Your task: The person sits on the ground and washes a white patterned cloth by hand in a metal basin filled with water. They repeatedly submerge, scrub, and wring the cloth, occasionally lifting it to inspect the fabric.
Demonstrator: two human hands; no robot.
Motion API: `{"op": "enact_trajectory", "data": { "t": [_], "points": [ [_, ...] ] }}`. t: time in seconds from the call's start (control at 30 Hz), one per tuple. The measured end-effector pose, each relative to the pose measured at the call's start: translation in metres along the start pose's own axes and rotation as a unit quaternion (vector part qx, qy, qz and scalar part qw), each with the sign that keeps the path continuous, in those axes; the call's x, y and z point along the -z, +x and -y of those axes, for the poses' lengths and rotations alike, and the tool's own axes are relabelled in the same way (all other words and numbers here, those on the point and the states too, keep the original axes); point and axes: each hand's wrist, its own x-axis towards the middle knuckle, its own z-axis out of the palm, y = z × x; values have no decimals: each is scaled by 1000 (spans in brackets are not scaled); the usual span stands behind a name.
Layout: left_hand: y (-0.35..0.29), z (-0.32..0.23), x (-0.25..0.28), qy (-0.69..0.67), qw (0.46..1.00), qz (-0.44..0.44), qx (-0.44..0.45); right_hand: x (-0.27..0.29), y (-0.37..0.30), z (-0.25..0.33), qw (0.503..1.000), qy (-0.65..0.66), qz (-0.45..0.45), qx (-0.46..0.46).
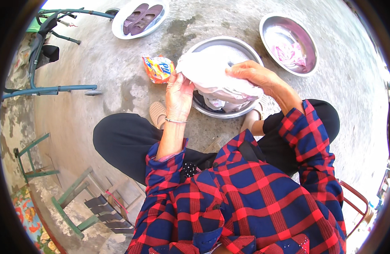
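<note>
A wet-looking white cloth (207, 67) is stretched between my two hands above a round metal basin (205, 113). My left hand (179, 95) pinches its left edge, with a bangle on the wrist below. On the other side, my right hand (256, 75) grips the cloth's right part, fingers closed over it. Whitish suds or water (239, 51) show at the basin's far side. More light fabric (214, 103) with faint coloured patches lies beneath the held cloth; how much is in the basin is hidden.
An orange detergent packet (159, 70) lies left of the basin. Beyond it, a pale tub (126, 35) holds dark purple shoes (143, 19). Pink cloth (290, 54) sits in a second metal basin (310, 36) at far right. A blue-green wheeled frame (61, 89) and a green chair frame (68, 211) stand at left.
</note>
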Motion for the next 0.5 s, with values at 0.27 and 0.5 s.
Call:
{"op": "enact_trajectory", "data": {
  "t": [0.27,0.5],
  "points": [
    [-4,-8,6,48,995,-45,73,-3,5,2,988,53,-4,148],
    [-6,-10,-19,472,862,-46,-180,-7,8,5,980,142,27,135]
  ]
}}
